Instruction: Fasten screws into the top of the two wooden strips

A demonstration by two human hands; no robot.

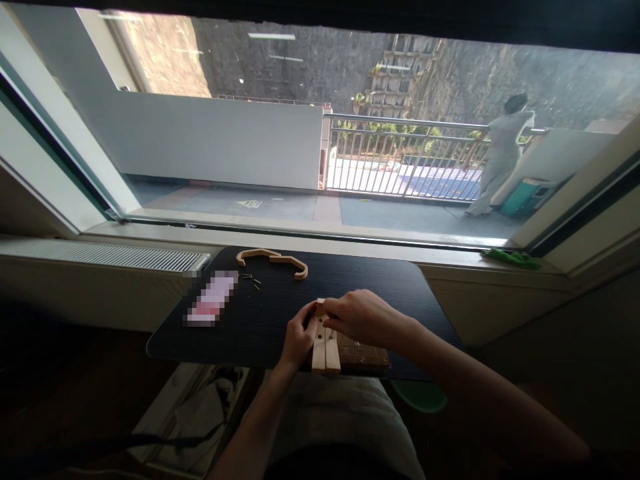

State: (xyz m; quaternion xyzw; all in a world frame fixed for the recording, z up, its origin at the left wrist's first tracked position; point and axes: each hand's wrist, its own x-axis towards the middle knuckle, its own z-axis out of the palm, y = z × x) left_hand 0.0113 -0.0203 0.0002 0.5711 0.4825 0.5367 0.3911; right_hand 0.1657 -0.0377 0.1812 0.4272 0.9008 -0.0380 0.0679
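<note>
Near the table's front edge lie two pale wooden strips [324, 357] side by side, with small dark holes in them. My left hand [299, 337] is closed on the left edge of these strips. Curled over their far end, my right hand [357, 316] has its fingers pinched together; whatever is between them is hidden. A small metal screw seems to stand up from the right strip, just below those fingers. Under and to the right of the strips is a brown wooden block [369, 357]. Two curved wooden pieces [295, 261] lie at the far side, close to several loose screws [256, 281].
The black table [380, 273] stands against a window sill. A blurred-out pinkish item [213, 300] lies on its left side. A radiator [110, 257] is at left, a green cloth [511, 259] on the sill at right. Outside the glass, a person [505, 153] leans on a railing.
</note>
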